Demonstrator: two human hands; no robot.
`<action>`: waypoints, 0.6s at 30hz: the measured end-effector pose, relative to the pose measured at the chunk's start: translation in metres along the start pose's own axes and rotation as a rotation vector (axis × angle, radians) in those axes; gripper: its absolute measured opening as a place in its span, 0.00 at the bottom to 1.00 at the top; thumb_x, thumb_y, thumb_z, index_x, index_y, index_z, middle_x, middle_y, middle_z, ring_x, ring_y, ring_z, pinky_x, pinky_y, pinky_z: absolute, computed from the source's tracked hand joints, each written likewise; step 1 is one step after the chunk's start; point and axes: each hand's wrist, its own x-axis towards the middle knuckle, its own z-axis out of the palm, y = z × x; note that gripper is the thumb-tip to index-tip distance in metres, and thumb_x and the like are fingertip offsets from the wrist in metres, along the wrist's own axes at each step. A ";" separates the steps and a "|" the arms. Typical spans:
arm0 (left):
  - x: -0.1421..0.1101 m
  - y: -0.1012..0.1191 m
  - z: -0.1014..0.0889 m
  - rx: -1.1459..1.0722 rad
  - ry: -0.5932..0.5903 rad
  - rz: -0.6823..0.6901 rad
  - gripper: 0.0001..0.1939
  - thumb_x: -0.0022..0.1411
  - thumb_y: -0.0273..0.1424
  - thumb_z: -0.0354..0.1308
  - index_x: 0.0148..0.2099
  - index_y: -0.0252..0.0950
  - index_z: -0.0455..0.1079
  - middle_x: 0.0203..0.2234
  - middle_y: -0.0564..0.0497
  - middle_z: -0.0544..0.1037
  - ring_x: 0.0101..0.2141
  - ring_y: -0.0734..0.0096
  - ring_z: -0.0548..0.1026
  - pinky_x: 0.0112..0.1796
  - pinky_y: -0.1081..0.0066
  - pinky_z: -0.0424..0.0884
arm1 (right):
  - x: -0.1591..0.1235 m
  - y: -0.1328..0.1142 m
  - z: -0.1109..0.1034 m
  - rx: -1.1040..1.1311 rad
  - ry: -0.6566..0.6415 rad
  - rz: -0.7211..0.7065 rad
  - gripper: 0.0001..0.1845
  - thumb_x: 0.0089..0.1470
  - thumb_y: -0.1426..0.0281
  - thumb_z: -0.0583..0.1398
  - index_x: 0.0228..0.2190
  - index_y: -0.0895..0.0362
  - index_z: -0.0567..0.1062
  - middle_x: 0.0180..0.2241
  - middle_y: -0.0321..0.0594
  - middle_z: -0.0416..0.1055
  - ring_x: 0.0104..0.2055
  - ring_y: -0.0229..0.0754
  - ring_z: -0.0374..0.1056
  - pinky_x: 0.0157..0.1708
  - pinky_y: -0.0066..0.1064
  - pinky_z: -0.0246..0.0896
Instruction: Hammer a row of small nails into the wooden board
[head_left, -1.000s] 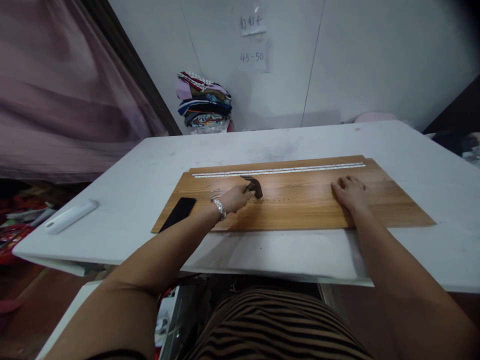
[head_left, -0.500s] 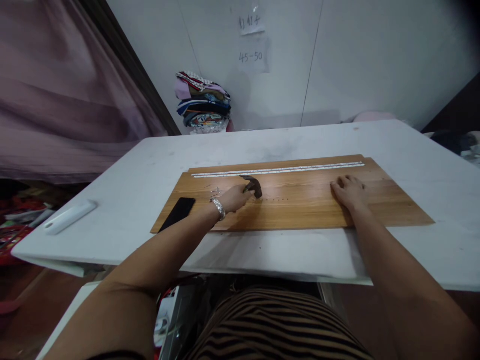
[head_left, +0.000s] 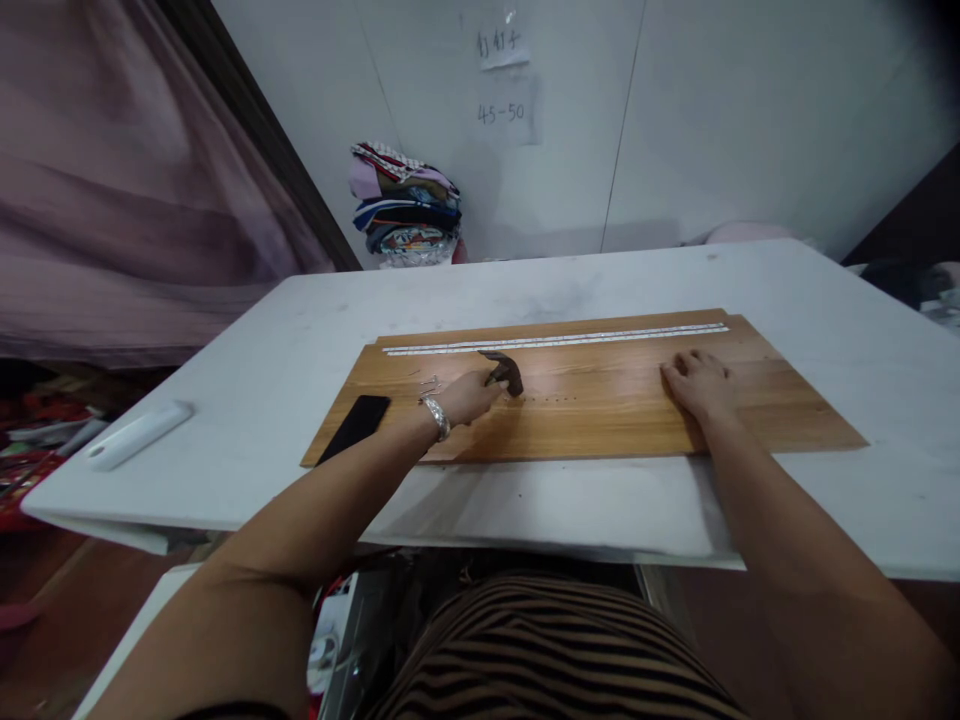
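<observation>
A claw hammer [head_left: 510, 374] is gripped in my left hand [head_left: 474, 396], its dark head low over the wooden board [head_left: 615, 430]. Most of the handle is hidden by my fingers. Below and to the right of the hammer head, a row of small dark nail heads or holes [head_left: 555, 399] runs along the board; I cannot tell which. Several loose nails [head_left: 430, 381] lie on the wood just left of my left hand. My right hand [head_left: 699, 382] rests palm down on the right part of the board, fingers spread and holding nothing.
Two white marked strips [head_left: 555, 340] lie along the board's far side. A black phone [head_left: 356, 424] is at its left end. The white table [head_left: 247, 340] carries a white elongated object [head_left: 141, 434] at left. Folded clothes [head_left: 409, 205] are stacked by the wall.
Almost nothing differs. The hammer and my left hand have shifted very slightly left; my right hand stays in place on the board.
</observation>
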 end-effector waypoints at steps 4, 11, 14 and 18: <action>0.001 0.001 0.001 0.000 -0.010 -0.005 0.19 0.76 0.42 0.52 0.56 0.35 0.75 0.30 0.48 0.77 0.24 0.71 0.73 0.20 0.76 0.66 | 0.000 0.000 0.000 0.004 -0.007 0.003 0.25 0.68 0.55 0.48 0.44 0.55 0.80 0.56 0.55 0.74 0.63 0.60 0.65 0.63 0.55 0.56; 0.004 -0.004 0.002 0.007 -0.015 -0.024 0.20 0.76 0.43 0.52 0.56 0.36 0.75 0.31 0.48 0.78 0.24 0.71 0.73 0.21 0.75 0.68 | 0.001 -0.001 -0.001 -0.004 -0.019 0.015 0.24 0.68 0.55 0.49 0.44 0.54 0.80 0.56 0.53 0.74 0.63 0.58 0.65 0.63 0.53 0.57; 0.003 -0.002 0.001 -0.005 -0.006 -0.009 0.19 0.76 0.43 0.52 0.56 0.36 0.76 0.31 0.49 0.77 0.25 0.71 0.74 0.21 0.76 0.67 | 0.001 -0.001 -0.002 -0.015 -0.013 0.008 0.24 0.68 0.55 0.49 0.44 0.54 0.80 0.55 0.53 0.74 0.63 0.58 0.65 0.63 0.53 0.57; 0.002 -0.001 0.000 -0.015 0.011 -0.004 0.19 0.76 0.43 0.52 0.55 0.36 0.75 0.31 0.49 0.77 0.26 0.71 0.74 0.21 0.77 0.67 | 0.001 0.000 -0.001 -0.021 -0.021 0.004 0.24 0.68 0.55 0.49 0.44 0.55 0.80 0.55 0.53 0.74 0.62 0.58 0.65 0.62 0.53 0.58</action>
